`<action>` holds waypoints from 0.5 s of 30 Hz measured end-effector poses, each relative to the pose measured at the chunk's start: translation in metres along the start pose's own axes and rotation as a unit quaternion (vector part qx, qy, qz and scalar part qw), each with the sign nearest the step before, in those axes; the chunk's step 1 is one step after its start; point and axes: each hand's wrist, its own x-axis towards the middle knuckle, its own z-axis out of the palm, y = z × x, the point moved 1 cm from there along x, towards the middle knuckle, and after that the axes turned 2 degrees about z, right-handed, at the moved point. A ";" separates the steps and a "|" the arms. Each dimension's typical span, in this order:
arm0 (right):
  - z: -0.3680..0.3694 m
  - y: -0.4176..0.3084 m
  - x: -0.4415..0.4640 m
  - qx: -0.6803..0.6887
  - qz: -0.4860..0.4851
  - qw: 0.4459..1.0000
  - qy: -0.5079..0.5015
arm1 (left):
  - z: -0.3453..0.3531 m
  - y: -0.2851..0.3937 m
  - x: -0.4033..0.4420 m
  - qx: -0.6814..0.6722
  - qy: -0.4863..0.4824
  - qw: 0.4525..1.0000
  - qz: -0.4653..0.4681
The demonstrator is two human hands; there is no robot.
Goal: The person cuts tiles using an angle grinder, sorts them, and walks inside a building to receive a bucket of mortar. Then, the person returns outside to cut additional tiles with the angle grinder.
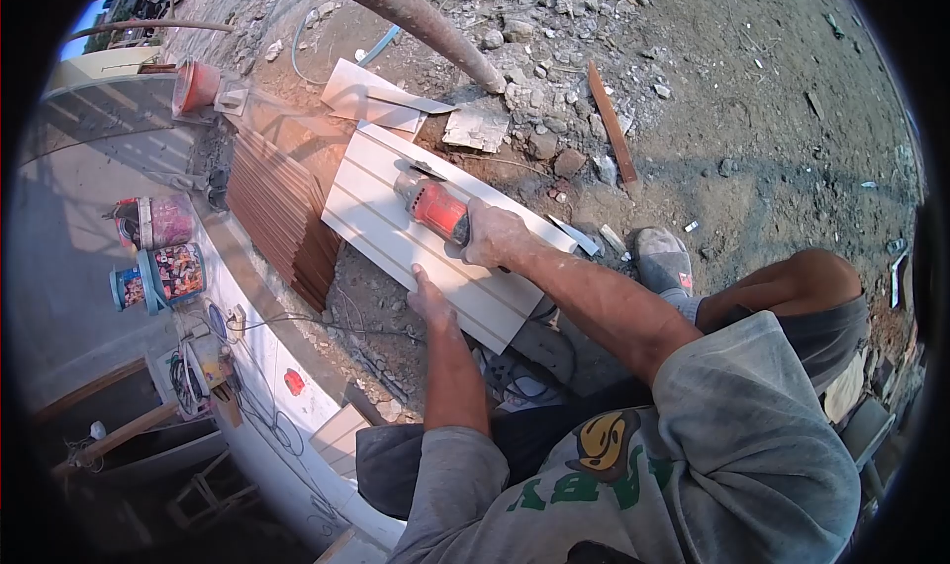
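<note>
Grey shirt point(737, 440), red-bodied grinder point(438, 211), pale brown-striped rectangular panel point(463, 289)

Panel point(485, 292) lying between stack point(272, 208) and stick point(611, 124)

1 grinder point(438, 213) is resting over the panel, in the right hand point(493, 234); the left hand point(432, 299) is touching the panel's near edge. Buckets point(178, 273) are sitting left of the stack. Rubble point(519, 31) is lying beyond the panel.

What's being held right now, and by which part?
Right hand: the red angle grinder, by its body's rear. Left hand: on the striped tile, at its edge; grip unclear.
</note>
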 end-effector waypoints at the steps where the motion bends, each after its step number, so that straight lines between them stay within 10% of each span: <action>1: -0.001 0.000 -0.001 0.001 0.000 1.000 -0.002 | 0.001 0.002 -0.002 -0.006 -0.009 1.000 0.001; 15: 0.001 0.004 -0.003 -0.008 0.009 1.000 -0.008 | 0.001 -0.002 0.004 -0.006 0.001 1.000 -0.006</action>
